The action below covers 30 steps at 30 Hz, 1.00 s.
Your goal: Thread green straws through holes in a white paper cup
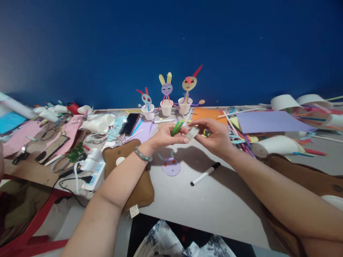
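Observation:
Over the table, my left hand [166, 136] is closed with a bright green item [177, 127] at its fingers, perhaps a bent strip or ring. Between both hands is a small whitish roll that looks like clear tape [192, 132]. My right hand [214, 137] pinches it from the right, and my left thumb lies against its left side. Just below my hands, a purple paper rabbit face [170, 166] with orange eyes and thin pale ears lies flat. A white marker with black ends [205, 174] rests to its right.
Three paper cups [166, 108] with stick-figure paper faces stand along the blue wall. A brown cushion [139, 182] and a power strip [95, 175] are at left, near a phone [130, 124]. Purple paper [273, 122], paper strips and white rolls crowd the right.

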Motion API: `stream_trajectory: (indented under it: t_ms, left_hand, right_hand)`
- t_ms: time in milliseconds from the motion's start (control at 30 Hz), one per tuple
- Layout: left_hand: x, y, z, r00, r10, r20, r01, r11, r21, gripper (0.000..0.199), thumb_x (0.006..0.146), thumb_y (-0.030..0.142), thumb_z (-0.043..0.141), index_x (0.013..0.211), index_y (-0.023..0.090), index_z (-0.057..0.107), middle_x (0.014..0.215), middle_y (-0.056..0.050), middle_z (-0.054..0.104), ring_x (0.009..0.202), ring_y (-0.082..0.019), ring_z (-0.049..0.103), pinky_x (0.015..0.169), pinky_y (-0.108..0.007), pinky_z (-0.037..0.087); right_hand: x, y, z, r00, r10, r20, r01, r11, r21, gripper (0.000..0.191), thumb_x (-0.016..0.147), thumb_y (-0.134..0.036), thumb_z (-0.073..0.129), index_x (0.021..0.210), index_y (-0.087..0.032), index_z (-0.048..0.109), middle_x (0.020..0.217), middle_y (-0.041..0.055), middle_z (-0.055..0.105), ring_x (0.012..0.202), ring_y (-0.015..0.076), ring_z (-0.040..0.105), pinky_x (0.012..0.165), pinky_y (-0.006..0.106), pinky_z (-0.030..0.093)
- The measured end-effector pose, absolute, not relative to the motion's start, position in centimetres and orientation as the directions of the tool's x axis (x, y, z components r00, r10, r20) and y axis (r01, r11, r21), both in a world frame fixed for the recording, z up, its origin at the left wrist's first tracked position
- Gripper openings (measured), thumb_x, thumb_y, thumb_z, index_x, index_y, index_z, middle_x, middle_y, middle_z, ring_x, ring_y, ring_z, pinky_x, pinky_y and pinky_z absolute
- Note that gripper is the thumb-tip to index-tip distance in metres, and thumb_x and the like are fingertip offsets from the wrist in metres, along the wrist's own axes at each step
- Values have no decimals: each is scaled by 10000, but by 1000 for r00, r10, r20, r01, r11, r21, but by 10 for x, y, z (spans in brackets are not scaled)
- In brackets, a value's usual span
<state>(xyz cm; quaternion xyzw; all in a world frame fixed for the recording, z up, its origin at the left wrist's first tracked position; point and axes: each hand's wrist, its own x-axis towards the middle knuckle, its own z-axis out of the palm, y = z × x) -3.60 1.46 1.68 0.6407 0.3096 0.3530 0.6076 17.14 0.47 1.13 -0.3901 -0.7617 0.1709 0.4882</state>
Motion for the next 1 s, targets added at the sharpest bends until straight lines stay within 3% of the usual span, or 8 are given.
stream_trajectory:
  t_ms: [167,300,633,833,1000]
  left_hand:
    - [-38,11,20,590,799,121,-59,-107,993,458,647,490,892,900,166,689,506,110,350,483,-48,340,518,-240,268]
    - [-38,9,23,580,806,123,-65,-105,992,454,637,499,893,882,176,688,509,106,354,489,-53,347,522,-245,281]
    - [-32,8,18,500,859,112,-100,-72,992,458,719,596,791,870,177,683,581,68,423,472,-38,306,459,-226,249]
    - [-31,10,18,498,857,132,-108,-90,990,428,721,556,797,874,170,693,562,68,453,446,-35,337,443,-222,253]
    - [-31,12,14,502,855,128,-139,-67,988,423,744,513,789,966,162,708,551,88,434,435,-26,325,444,-211,236]
  right_hand:
    - [170,-5,22,-158,775,612,349,623,-700,220,856,-377,702,1048,-285,755,1019,65,779,784,235,702,706,403,581]
    - [172,-10,25,-166,704,691,389,690,-610,160,892,-355,672,1016,-331,770,1084,53,781,929,273,732,792,445,604]
    - [177,-5,22,-271,626,731,536,729,-425,120,900,-358,673,939,-326,782,1072,80,780,968,283,736,874,464,606]
    - [175,-6,20,-240,606,758,500,747,-439,125,903,-308,678,984,-320,773,1082,78,776,925,263,734,788,422,613]
    - [173,-4,19,-175,588,790,465,757,-460,126,878,-273,704,989,-311,751,980,50,785,785,228,719,681,390,599]
